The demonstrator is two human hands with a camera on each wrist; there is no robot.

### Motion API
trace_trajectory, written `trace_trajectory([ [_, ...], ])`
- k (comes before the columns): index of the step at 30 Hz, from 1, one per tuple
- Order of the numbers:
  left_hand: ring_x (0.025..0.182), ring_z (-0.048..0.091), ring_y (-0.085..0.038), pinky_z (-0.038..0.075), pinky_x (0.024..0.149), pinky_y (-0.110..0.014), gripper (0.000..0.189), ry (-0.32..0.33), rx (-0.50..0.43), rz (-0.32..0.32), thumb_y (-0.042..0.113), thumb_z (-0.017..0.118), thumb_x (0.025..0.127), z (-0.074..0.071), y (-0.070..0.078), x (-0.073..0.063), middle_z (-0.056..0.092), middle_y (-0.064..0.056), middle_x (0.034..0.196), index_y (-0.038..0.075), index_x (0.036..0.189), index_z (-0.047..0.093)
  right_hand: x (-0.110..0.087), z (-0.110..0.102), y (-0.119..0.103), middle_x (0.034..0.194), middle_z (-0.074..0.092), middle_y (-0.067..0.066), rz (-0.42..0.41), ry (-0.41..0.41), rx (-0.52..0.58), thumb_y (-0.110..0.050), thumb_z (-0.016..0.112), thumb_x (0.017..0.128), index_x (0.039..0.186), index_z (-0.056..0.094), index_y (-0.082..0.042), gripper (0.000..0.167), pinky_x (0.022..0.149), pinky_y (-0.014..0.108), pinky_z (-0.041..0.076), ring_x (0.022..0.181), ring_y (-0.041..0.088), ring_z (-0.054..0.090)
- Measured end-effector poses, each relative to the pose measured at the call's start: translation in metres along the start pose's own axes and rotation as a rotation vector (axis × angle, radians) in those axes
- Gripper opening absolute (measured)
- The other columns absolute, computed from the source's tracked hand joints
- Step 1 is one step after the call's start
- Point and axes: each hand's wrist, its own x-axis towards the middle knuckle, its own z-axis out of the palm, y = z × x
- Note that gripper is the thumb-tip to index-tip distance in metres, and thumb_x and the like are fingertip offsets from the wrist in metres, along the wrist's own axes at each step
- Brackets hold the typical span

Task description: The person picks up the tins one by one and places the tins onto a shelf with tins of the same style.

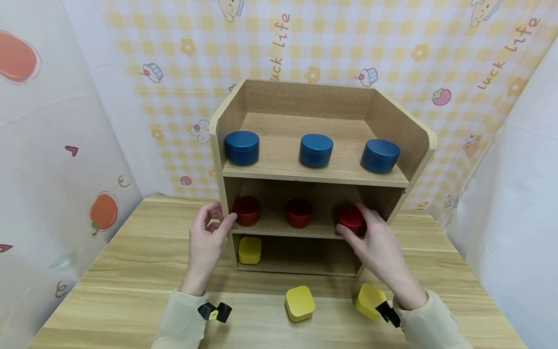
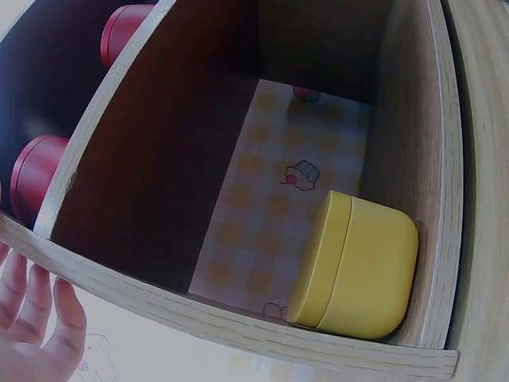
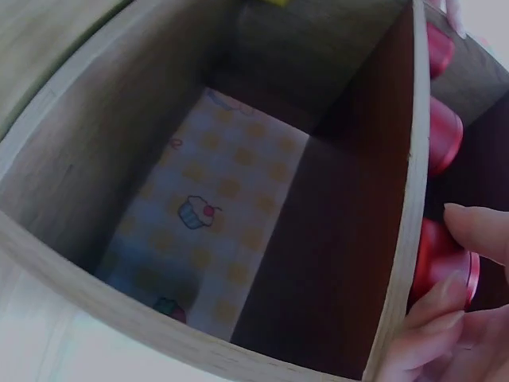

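Observation:
In the head view, my right hand [image 1: 379, 240] pinches the rightmost red round tin [image 1: 350, 218] between thumb and fingers on the middle level of a wooden shelf [image 1: 316, 179]. The right wrist view shows this red tin [image 3: 439, 267] resting against the board, fingers on both sides. My left hand [image 1: 209, 237] holds the shelf's left side panel, thumb at the front edge beside the left red tin [image 1: 247, 211], fingers outside. A third red tin [image 1: 299, 213] stands in the middle. On the bottom level, a yellow rounded-square tin [image 2: 366, 267] sits at the left.
Three blue round tins stand on the top level: left [image 1: 242, 148], middle [image 1: 316, 150] and right [image 1: 380, 156]. Two yellow tins lie on the wooden table [image 1: 131, 271] before the shelf, one central [image 1: 300, 304], one [image 1: 369, 300] by my right wrist. Patterned cloth [image 1: 305, 39] hangs behind.

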Motion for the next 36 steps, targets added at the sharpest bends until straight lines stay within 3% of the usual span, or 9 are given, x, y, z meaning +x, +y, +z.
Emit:
trace_trajectory([
  [10, 0.073, 0.054, -0.007, 0.048, 0.062, -0.015, 0.030, -0.002, 0.002, 0.006, 0.007, 0.075, 0.090, 0.001, 0.000, 0.000, 0.054, 0.006, 0.090, 0.008, 0.115, 0.059, 0.000, -0.002, -0.003, 0.114, 0.066, 0.026, 0.056, -0.035, -0.041, -0.031, 0.074, 0.091, 0.138, 0.052, 0.002, 0.061, 0.077, 0.052, 0.058, 0.093, 0.037, 0.067],
  [21, 0.073, 0.055, -0.008, 0.048, 0.062, -0.015, 0.029, -0.006, -0.008, -0.004, 0.008, 0.074, 0.090, 0.001, 0.001, -0.001, 0.055, 0.005, 0.091, 0.011, 0.114, 0.059, 0.002, -0.001, -0.009, 0.125, 0.063, 0.028, 0.187, -0.060, -0.073, -0.037, 0.070, 0.094, 0.144, 0.047, 0.001, 0.067, 0.085, 0.056, 0.055, 0.104, 0.042, 0.065],
  [33, 0.075, 0.054, -0.008, 0.048, 0.063, -0.015, 0.029, -0.010, -0.009, -0.005, 0.008, 0.074, 0.090, 0.000, 0.001, -0.001, 0.054, 0.005, 0.092, 0.012, 0.115, 0.059, 0.003, -0.001, -0.012, 0.132, 0.061, 0.027, 0.229, -0.061, -0.082, -0.038, 0.069, 0.094, 0.146, 0.046, -0.002, 0.067, 0.088, 0.057, 0.054, 0.109, 0.042, 0.064],
  [36, 0.076, 0.054, -0.009, 0.048, 0.064, -0.015, 0.029, -0.010, -0.006, -0.014, 0.010, 0.074, 0.091, -0.001, 0.001, -0.001, 0.054, 0.005, 0.092, 0.014, 0.115, 0.059, 0.002, -0.001, -0.013, 0.137, 0.057, 0.028, 0.235, -0.067, -0.076, -0.038, 0.069, 0.093, 0.151, 0.038, -0.002, 0.075, 0.091, 0.058, 0.053, 0.113, 0.045, 0.063],
])
